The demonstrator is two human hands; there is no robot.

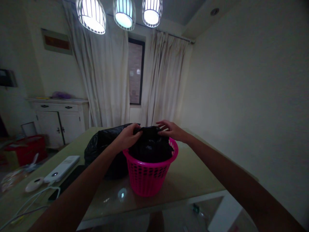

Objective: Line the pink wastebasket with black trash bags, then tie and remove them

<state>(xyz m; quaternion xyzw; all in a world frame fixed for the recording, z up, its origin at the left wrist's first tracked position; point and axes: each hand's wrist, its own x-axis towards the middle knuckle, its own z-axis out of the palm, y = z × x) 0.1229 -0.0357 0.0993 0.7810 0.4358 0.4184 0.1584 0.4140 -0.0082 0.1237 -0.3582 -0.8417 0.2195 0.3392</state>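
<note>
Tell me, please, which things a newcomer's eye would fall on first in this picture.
Probably the bright pink, perforated plastic basket in the centre, standing on the glossy pale green tabletop. A crumpled black plastic bag sits in its mouth, with the left hand and right hand at the bag's upper edge. Above, three glowing, cage-shaped lamps hang in a row along the picture's top edge.
</note>
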